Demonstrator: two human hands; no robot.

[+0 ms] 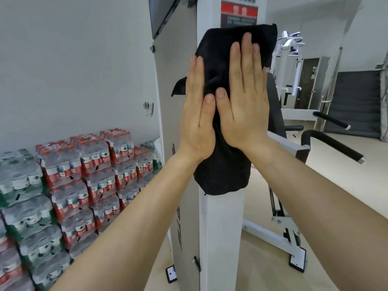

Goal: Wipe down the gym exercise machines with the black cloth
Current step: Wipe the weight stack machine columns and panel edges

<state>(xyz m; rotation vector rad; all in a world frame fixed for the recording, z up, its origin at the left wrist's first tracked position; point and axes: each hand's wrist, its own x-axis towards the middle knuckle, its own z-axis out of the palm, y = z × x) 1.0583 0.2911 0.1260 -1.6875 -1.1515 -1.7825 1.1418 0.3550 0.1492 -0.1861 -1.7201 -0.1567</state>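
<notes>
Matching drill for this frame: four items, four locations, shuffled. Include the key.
Items:
1. black cloth
2. bottled water packs
3. red label
4. padded handle

Places:
A. stacked by the left wall
B. near the top of the white column
C. sticking out at the right
D. pressed flat under the left hand and right hand

Pairs: 1-D, 2-A, 3-B, 4-C

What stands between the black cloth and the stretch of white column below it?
Nothing visible. The left hand and right hand press the black cloth flat against the white column; its face below the cloth is bare to the picture's edge.
</notes>
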